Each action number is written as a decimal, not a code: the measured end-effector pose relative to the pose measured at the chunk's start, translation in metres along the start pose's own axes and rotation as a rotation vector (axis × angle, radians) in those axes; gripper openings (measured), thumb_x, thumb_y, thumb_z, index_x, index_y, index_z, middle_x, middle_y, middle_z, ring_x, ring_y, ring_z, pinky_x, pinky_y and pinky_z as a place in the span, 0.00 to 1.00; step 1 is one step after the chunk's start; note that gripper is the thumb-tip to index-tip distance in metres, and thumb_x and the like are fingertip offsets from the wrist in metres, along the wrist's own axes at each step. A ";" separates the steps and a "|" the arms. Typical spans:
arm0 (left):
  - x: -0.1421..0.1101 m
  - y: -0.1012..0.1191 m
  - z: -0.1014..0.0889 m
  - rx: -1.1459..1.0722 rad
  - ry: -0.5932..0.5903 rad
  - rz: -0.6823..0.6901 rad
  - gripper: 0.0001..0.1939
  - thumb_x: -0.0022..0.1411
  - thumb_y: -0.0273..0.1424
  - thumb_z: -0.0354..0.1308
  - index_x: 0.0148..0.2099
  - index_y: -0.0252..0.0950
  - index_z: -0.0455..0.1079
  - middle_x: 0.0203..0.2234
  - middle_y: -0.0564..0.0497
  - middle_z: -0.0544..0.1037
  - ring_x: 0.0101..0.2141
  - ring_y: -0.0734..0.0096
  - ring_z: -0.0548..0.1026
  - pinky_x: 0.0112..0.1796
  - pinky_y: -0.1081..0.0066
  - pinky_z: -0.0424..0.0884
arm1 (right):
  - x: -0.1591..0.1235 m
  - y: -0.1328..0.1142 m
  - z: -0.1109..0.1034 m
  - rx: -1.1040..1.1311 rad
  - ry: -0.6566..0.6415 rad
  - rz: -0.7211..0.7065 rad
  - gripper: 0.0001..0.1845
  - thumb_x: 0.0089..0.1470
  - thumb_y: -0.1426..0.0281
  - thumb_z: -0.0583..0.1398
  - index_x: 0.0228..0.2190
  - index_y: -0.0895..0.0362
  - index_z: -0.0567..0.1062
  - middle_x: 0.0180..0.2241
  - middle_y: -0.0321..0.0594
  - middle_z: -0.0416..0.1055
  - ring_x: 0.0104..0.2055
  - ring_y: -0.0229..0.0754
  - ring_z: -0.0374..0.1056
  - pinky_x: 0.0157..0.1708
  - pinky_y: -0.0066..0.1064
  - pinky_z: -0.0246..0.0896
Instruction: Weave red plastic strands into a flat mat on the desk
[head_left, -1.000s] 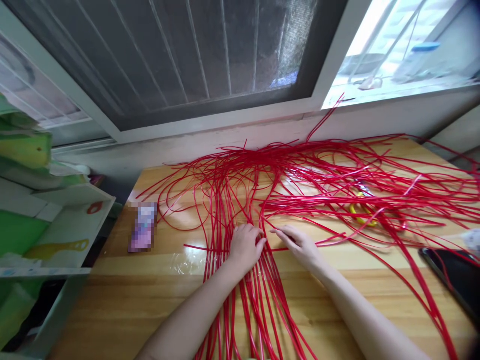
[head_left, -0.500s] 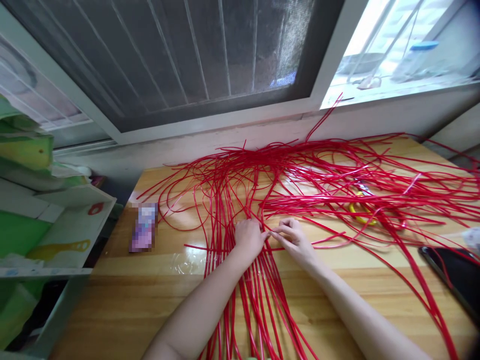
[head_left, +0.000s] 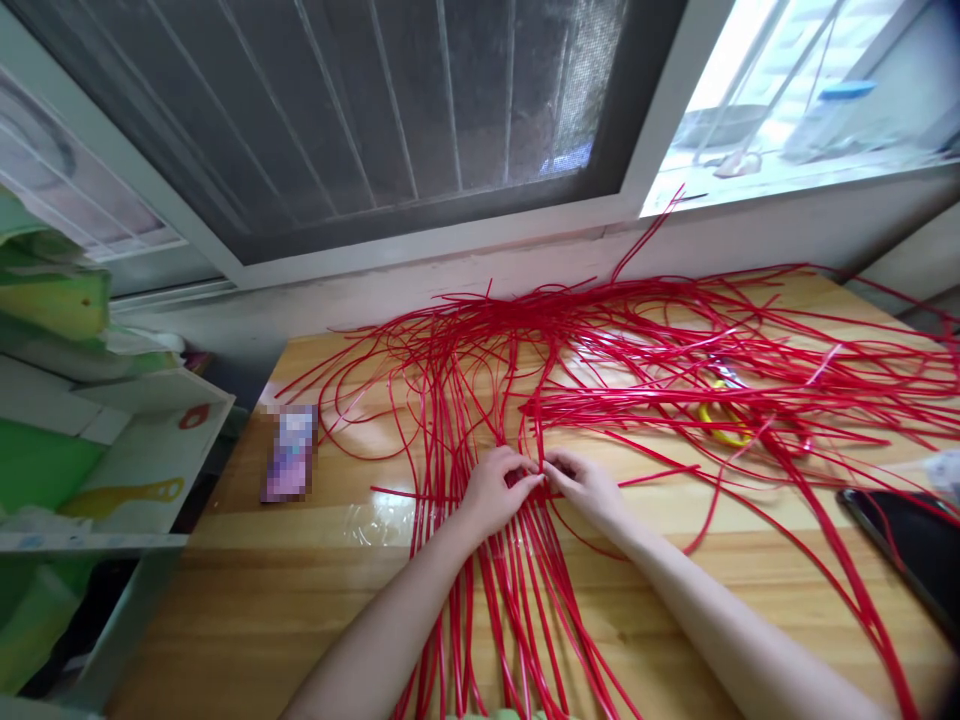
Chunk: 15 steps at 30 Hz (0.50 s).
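Long red plastic strands [head_left: 517, 600] run side by side from the table's near edge toward the back, with one strand lying crosswise over and under them. My left hand [head_left: 501, 488] is closed, thumb and fingers pinching a red strand above the row. Close on its right, my right hand [head_left: 581, 485] pinches a red strand too, fingertips almost touching the left ones. Exactly which strand each hand grips is partly hidden by the fingers. Clear tape [head_left: 382, 522] lies across the strands' left side.
A big tangle of red strands [head_left: 540, 310] covers the back and right of the wooden table [head_left: 285, 610]. Yellow-handled scissors [head_left: 724, 425] lie among them. A dark tablet or phone [head_left: 900, 540] is at the right, a pixelated packet-like item [head_left: 290, 455] at the left.
My left hand has turned so its thumb shows, and both hands have come together slightly lower. A strand on the right now loops down under my right forearm.
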<state>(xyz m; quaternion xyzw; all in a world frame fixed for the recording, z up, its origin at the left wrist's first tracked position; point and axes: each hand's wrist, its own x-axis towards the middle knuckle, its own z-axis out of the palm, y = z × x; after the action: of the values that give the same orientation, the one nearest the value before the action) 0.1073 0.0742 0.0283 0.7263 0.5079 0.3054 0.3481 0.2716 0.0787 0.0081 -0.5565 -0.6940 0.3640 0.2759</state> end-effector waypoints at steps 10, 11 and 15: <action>-0.005 0.009 -0.007 0.219 0.007 0.195 0.11 0.55 0.28 0.52 0.40 0.42 0.71 0.50 0.48 0.59 0.51 0.62 0.59 0.50 0.60 0.60 | 0.015 -0.006 -0.024 -0.379 -0.370 -0.209 0.09 0.50 0.68 0.53 0.27 0.54 0.73 0.28 0.39 0.73 0.28 0.41 0.67 0.28 0.29 0.56; -0.004 0.010 -0.006 0.230 0.005 0.193 0.11 0.55 0.29 0.52 0.41 0.41 0.70 0.51 0.47 0.59 0.51 0.63 0.60 0.50 0.61 0.60 | 0.016 -0.008 -0.027 -0.383 -0.396 -0.230 0.09 0.50 0.68 0.54 0.27 0.54 0.73 0.27 0.39 0.73 0.27 0.41 0.67 0.27 0.28 0.56; -0.002 0.010 -0.003 0.289 0.035 0.141 0.15 0.57 0.34 0.51 0.47 0.39 0.64 0.46 0.47 0.65 0.47 0.64 0.64 0.48 0.62 0.63 | 0.018 -0.013 -0.035 -0.430 -0.497 -0.275 0.08 0.48 0.69 0.55 0.23 0.54 0.74 0.21 0.37 0.71 0.21 0.38 0.63 0.22 0.26 0.52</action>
<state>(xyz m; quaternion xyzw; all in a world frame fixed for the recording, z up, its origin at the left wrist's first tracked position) 0.1097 0.0708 0.0386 0.7972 0.5003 0.2655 0.2089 0.2872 0.1015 0.0389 -0.3976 -0.8691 0.2935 0.0215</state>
